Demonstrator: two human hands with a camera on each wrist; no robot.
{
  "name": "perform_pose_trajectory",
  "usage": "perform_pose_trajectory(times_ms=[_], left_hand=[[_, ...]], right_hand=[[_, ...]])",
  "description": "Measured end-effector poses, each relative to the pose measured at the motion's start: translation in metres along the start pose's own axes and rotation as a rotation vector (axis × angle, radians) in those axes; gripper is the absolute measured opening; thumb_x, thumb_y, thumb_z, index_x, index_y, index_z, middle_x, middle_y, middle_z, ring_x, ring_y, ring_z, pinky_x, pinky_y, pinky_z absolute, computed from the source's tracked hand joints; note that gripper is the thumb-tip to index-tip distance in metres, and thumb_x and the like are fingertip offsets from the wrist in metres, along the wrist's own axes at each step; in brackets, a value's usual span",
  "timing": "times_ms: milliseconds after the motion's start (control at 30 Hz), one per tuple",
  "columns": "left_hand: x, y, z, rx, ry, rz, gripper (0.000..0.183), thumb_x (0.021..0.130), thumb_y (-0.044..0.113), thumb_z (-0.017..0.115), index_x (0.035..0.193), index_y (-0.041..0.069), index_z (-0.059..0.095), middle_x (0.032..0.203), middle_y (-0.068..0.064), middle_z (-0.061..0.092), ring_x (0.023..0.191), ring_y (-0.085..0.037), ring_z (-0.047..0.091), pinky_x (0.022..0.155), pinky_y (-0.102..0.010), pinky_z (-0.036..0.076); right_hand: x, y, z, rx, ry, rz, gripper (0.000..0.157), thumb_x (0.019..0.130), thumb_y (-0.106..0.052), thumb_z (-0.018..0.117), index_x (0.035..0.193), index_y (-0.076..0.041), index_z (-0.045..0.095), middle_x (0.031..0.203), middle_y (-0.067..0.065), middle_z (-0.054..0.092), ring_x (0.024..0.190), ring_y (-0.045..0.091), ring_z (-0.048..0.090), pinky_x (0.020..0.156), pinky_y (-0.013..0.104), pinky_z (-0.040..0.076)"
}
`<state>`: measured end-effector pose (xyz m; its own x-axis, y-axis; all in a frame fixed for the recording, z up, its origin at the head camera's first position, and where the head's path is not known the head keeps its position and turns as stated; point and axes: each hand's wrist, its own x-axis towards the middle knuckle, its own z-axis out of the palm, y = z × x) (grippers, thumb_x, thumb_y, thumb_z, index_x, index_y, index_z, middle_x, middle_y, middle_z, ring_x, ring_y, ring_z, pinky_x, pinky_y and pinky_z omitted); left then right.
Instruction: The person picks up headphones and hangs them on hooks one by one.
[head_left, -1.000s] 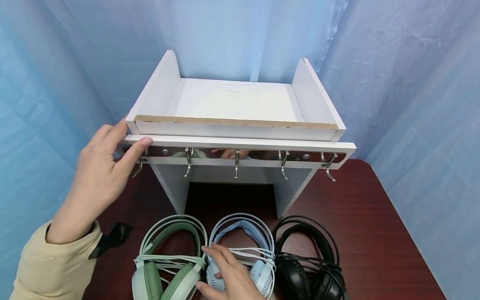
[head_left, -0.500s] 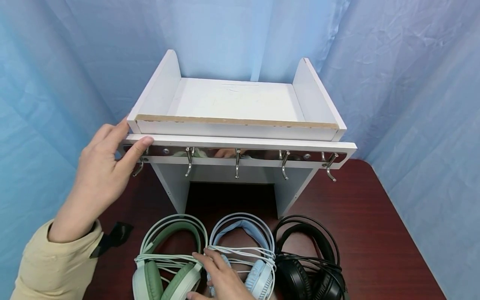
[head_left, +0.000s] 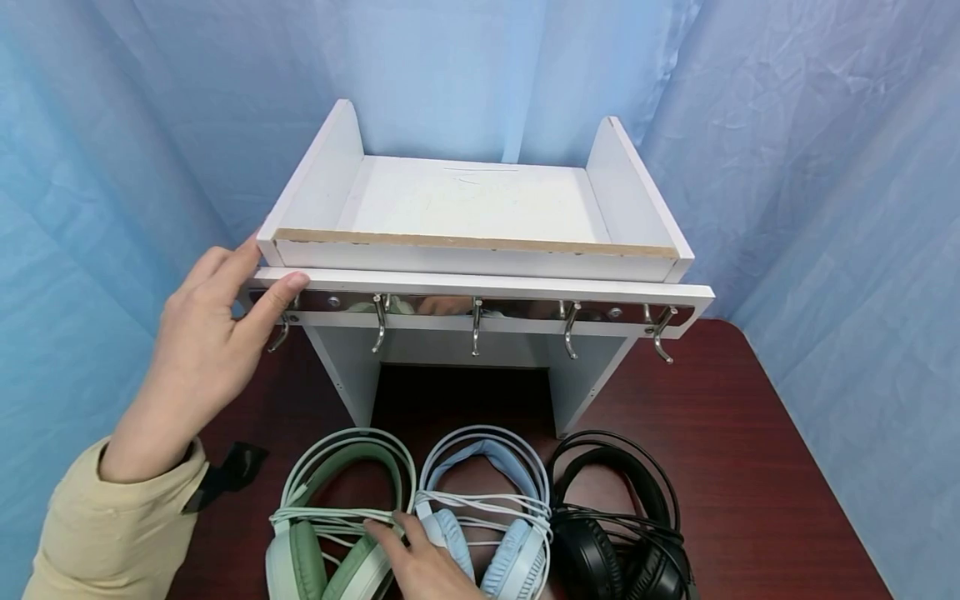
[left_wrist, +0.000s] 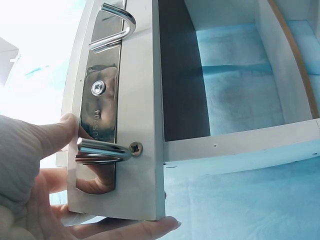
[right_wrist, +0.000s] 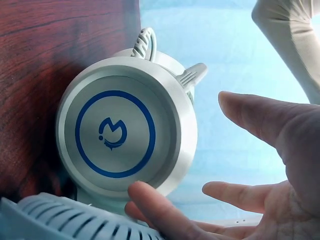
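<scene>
A white shelf rack (head_left: pixel 465 265) with a metal hook strip along its front stands on the table. My left hand (head_left: pixel 198 333) grips the left end of its front board, thumb on the front face beside a hook (left_wrist: pixel 102 150) and fingers behind and below. Three headphones lie in front: green (head_left: pixel 281 567), light blue (head_left: pixel 517 557) and black (head_left: pixel 588 557), each with its cable wrapped round it. My right hand (head_left: pixel 435 571), fingers spread, is over the green pair's right earcup. In the right wrist view, its fingers are by a pale earcup (right_wrist: pixel 115 135) with a blue ring; contact is unclear.
The dark red table (head_left: pixel 750 475) extends to the right of the rack. Blue curtains (head_left: pixel 465 75) hang behind and at both sides. Several metal hooks (head_left: pixel 572 329) stick out towards me from the rack. A black strap (head_left: pixel 232 471) hangs at the left sleeve.
My right hand has moved left and down, from over the light blue headphones to the green pair's right earcup. The left hand keeps its grip on the rack.
</scene>
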<state>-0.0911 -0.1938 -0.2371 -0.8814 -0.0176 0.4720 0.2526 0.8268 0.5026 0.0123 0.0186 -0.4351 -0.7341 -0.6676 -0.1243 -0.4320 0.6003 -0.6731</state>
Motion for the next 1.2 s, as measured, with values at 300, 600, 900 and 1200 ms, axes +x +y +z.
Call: perform_pose_trajectory(times_ms=[300,600,900,1200], left_hand=[[-0.001,0.001,0.002,0.001,0.02,0.009,0.049,0.093,0.038,0.053,0.138,0.019,0.046,0.103,-0.017,0.053,0.077,-0.024,0.045,0.064,-0.035,0.03],[0.0,0.0,0.002,0.005,0.018,0.004,0.05,0.093,0.039,0.053,0.138,0.02,0.045,0.104,-0.018,0.052,0.075,-0.024,0.043,0.062,-0.037,0.029],[0.0,0.0,0.002,0.004,0.016,0.011,0.05,0.093,0.038,0.052,0.139,0.018,0.044,0.105,-0.018,0.052,0.075,-0.024,0.043,0.062,-0.037,0.03],[-0.002,-0.001,0.003,0.017,0.025,0.029,0.051,0.094,0.037,0.052,0.14,0.018,0.043,0.102,-0.018,0.052,0.075,-0.023,0.045,0.061,-0.035,0.031]], right_hand=[[0.005,-0.001,0.005,-0.035,-0.026,0.036,0.077,0.081,-0.057,0.061,0.144,-0.03,0.027,0.137,0.015,0.039,0.067,0.014,0.061,0.057,0.021,0.044],[0.012,-0.003,0.017,-0.052,-0.055,0.089,0.077,0.082,-0.057,0.058,0.146,-0.03,0.024,0.144,0.018,0.032,0.07,0.016,0.063,0.058,0.023,0.045],[0.015,0.001,0.017,-0.028,-0.097,0.047,0.075,0.084,-0.051,0.059,0.145,-0.021,0.028,0.146,0.025,0.025,0.057,0.008,0.056,0.054,0.018,0.041],[0.023,0.001,0.017,0.0,-0.153,0.101,0.074,0.082,-0.047,0.064,0.144,-0.027,0.029,0.149,0.025,0.02,0.052,0.01,0.053,0.055,0.019,0.042]])
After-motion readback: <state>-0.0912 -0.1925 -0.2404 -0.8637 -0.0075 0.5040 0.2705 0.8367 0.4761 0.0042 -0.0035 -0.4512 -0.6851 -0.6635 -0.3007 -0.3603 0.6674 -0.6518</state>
